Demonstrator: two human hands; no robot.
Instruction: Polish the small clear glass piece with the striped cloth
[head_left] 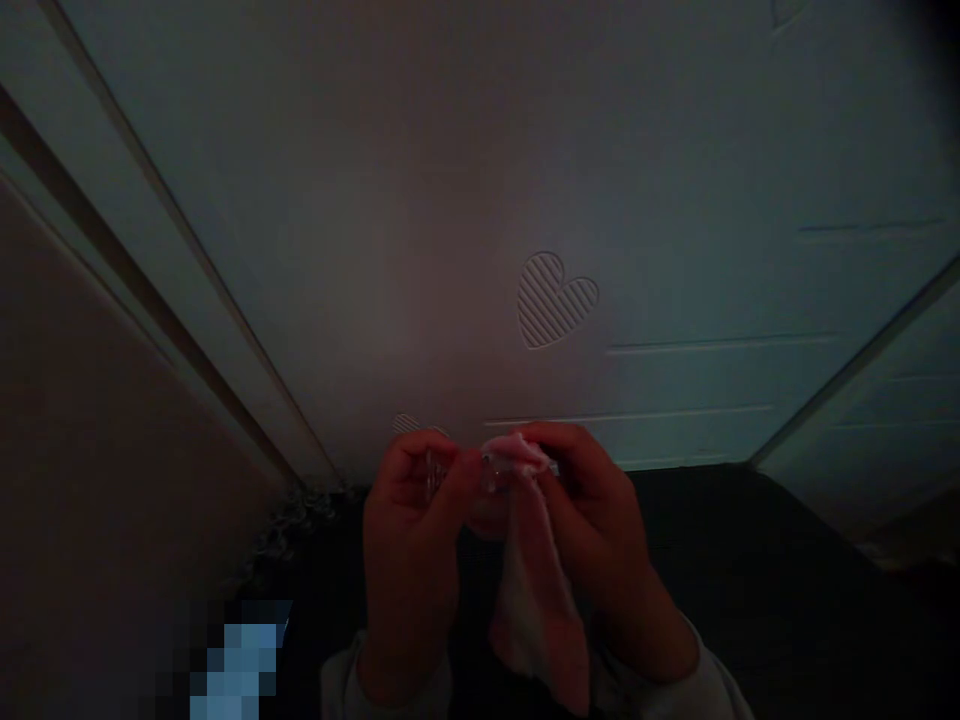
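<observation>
Near the bottom centre, my left hand (412, 540) is closed round a small clear object (439, 470), whose shape is hard to make out in the dim light. Close beside it, my right hand (600, 520) grips a pink cloth (536, 580). The cloth's top is bunched between the fingers and thumb against the clear object, and its lower part hangs down between my wrists. The fingers of both hands partly hide the clear object.
Behind the hands stands a pale panel (420, 220) with a striped heart (555, 300) and grooved lines. A dark surface (697, 560) lies below. At the lower left is a pixelated bright patch (240, 670), near small tangled items (289, 520).
</observation>
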